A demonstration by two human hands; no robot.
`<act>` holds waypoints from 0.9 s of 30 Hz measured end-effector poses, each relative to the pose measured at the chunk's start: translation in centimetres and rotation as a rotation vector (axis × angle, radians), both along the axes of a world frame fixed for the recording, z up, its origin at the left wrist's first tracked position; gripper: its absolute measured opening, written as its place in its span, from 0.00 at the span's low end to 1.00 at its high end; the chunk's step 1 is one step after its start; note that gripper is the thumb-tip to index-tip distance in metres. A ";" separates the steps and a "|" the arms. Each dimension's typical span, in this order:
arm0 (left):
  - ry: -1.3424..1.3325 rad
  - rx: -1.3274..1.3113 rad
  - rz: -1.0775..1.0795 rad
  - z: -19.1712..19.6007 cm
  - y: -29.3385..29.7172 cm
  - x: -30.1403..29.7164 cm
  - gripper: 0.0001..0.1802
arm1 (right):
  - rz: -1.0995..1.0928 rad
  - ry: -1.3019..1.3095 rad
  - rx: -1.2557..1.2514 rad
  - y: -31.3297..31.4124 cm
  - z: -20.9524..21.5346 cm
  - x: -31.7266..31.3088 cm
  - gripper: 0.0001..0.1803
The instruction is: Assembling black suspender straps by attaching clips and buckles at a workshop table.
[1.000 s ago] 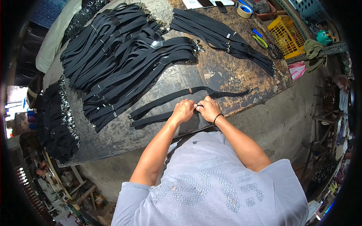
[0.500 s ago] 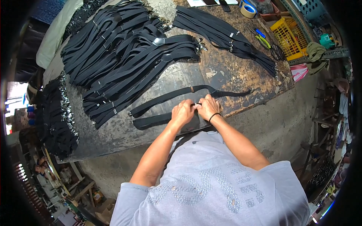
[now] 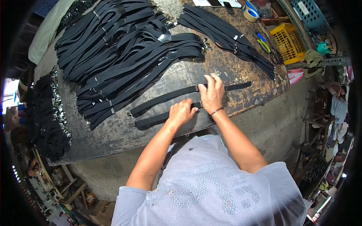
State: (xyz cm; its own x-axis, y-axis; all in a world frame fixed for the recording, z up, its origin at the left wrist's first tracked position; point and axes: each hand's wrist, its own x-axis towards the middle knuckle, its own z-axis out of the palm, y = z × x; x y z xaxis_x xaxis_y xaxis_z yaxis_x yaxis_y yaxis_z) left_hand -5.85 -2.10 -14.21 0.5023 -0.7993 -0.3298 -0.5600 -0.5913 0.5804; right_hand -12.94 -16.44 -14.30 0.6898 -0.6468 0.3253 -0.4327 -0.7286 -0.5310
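A pair of black suspenders (image 3: 164, 99) lies on the worktable in front of me, its two straps side by side with metal fittings at their left ends. My left hand (image 3: 182, 112) is closed over the lower strap, the thumb reaching to the right. Just right of it, my right hand (image 3: 213, 94) rests across the upper strap with its fingers bent and somewhat apart. It covers the part where the straps join. The single back strap (image 3: 240, 86) runs out to the right from under that hand.
A large heap of black suspenders (image 3: 113, 49) fills the table's left and back, with another bundle (image 3: 230, 39) at back right. Metal clips edge a dark pile (image 3: 47, 116) at far left. Tape (image 3: 250, 15), green-handled pliers (image 3: 263, 46), scissors (image 3: 276, 56) and a yellow crate (image 3: 288, 43) sit at right.
My hands have moved apart. The right hand has gone up and slightly right onto the upper strap, while the left has stayed by the lower strap.
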 end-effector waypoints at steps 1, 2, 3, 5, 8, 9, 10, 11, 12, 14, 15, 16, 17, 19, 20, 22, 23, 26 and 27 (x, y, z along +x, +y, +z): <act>0.026 0.006 -0.013 0.4 -0.2 0.2 0.21 | 0.022 0.079 -0.035 0.6 -1.6 0.9 0.31; 0.031 -0.019 -0.020 0.0 0.3 0.2 0.22 | 0.032 0.173 -0.111 1.4 -3.6 1.4 0.33; 0.031 -0.040 -0.023 -0.4 0.9 0.4 0.22 | 0.046 0.260 -0.185 1.8 -5.2 1.8 0.35; 0.112 0.006 -0.050 0.8 3.3 1.3 0.23 | 0.026 0.458 -0.226 2.0 -5.8 2.1 0.37; 0.171 0.008 -0.126 3.7 9.5 4.2 0.23 | 0.008 0.540 -0.217 1.7 -5.1 1.8 0.37; 0.191 0.021 -0.143 4.9 11.8 5.0 0.23 | 0.001 0.526 -0.218 1.6 -5.3 1.6 0.37; 0.204 0.024 -0.161 5.9 13.9 6.0 0.22 | -0.002 0.522 -0.204 1.6 -5.3 1.4 0.37; 0.232 0.073 -0.176 7.2 15.5 7.0 0.22 | -0.005 0.516 -0.192 1.5 -5.4 1.4 0.37; 0.255 0.075 -0.158 8.2 17.0 7.8 0.22 | 0.000 0.521 -0.197 1.5 -5.6 1.6 0.36; 0.284 0.072 -0.139 10.0 19.1 8.6 0.22 | 0.004 0.517 -0.192 1.5 -5.8 1.9 0.36; 0.297 0.078 -0.115 10.8 19.9 9.0 0.22 | 0.008 0.519 -0.183 1.6 -6.0 2.1 0.36; 0.312 0.084 -0.091 11.6 20.8 9.4 0.23 | 0.017 0.523 -0.184 1.5 -6.1 2.4 0.36; 0.317 0.082 -0.093 12.3 21.5 9.7 0.23 | 0.012 0.516 -0.173 1.4 -6.0 2.4 0.35; 0.211 0.006 -0.060 13.5 23.6 10.6 0.20 | 0.004 0.524 -0.168 1.4 -6.1 2.4 0.35; 0.239 0.004 0.057 14.8 24.7 11.9 0.19 | -0.030 0.527 -0.182 0.9 -5.8 1.1 0.35; 0.243 0.012 0.287 15.6 31.0 15.4 0.17 | -0.052 0.584 -0.197 0.5 -5.0 0.5 0.35; 0.221 0.014 0.377 15.3 34.0 16.3 0.16 | -0.028 0.562 -0.199 0.9 -4.0 1.0 0.35; 0.223 0.176 0.305 9.1 33.2 11.3 0.16 | 0.008 0.538 -0.239 1.4 -4.7 2.5 0.37; 0.168 0.127 0.257 6.4 30.8 9.7 0.17 | 0.016 0.541 -0.242 1.8 -5.0 3.0 0.37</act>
